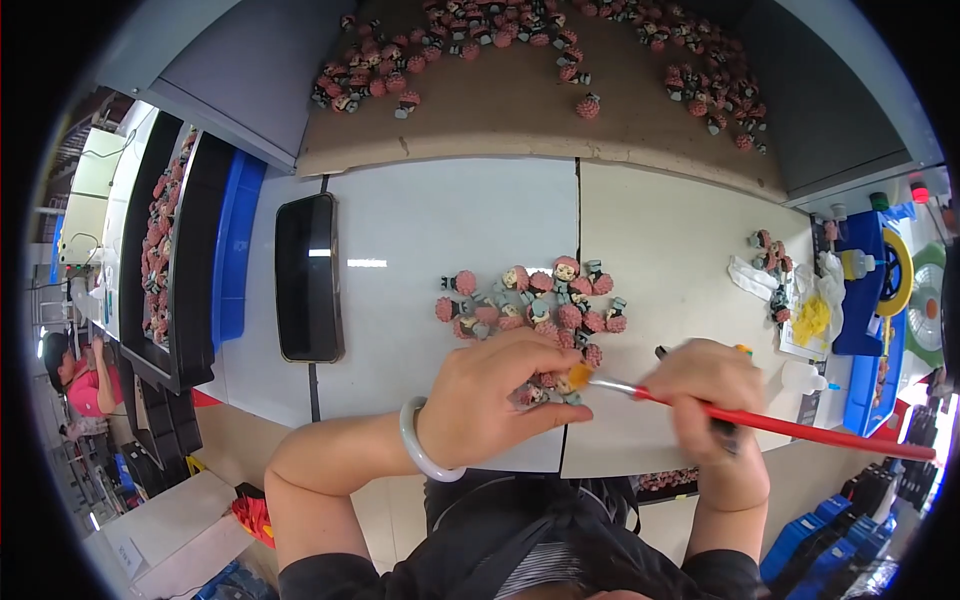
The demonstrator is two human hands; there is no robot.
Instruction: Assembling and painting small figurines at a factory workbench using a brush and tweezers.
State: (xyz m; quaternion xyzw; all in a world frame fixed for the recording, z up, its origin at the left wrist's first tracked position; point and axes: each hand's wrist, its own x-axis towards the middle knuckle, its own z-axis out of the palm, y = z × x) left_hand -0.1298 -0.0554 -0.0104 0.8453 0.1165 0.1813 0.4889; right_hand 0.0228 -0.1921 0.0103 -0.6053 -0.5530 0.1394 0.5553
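Observation:
My left hand, a pale bangle at its wrist, pinches a small pink-haired figurine between fingers and thumb. Its form is partly hidden by the fingers. My right hand, slightly blurred, is closed round a paintbrush with a long red handle. The brush's yellowish bristles are against or right beside the figurine. A dark, thin tool also shows in the right fist; its kind I cannot make out. Just beyond my left hand lies a loose cluster of similar figurines on the white table.
A black phone lies at the left, near a black tray of figurines and a blue bin. Many figurines cover the brown shelf behind. At right are white cloths, a yellow patch and a blue tape dispenser.

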